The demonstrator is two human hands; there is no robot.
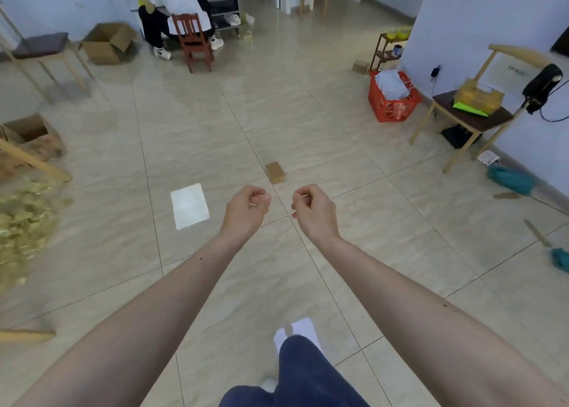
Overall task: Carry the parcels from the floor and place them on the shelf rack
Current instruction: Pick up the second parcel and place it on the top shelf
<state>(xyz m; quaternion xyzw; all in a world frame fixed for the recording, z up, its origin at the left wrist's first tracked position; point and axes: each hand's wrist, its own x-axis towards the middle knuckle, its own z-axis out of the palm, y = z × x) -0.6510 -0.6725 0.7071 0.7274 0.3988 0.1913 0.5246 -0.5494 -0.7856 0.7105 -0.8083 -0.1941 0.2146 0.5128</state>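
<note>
You're facing beige marble-veined floor tiles [215, 135]; a brown parcel [276, 172] lying ahead, a red mesh basket [391, 105] showing far right, a teal cloth [511, 180] at right, gold packets [21, 222] glinting left.

Floor layout, both hands forward at centre, parcel just beyond them.
Left hand [246, 208] and right hand [312, 211] side by side, apart, over the floor [308, 123]. Small parcel [276, 172] on the floor just ahead, between them. Flat sheet [189, 210] on the floor left of the left hand. Basket [392, 100] far right by the wall, chair [468, 114] right of it carrying stacked items. Open box [107, 43] far left; seated person [175, 9] at a table [226, 5] behind, right of the box.
</note>
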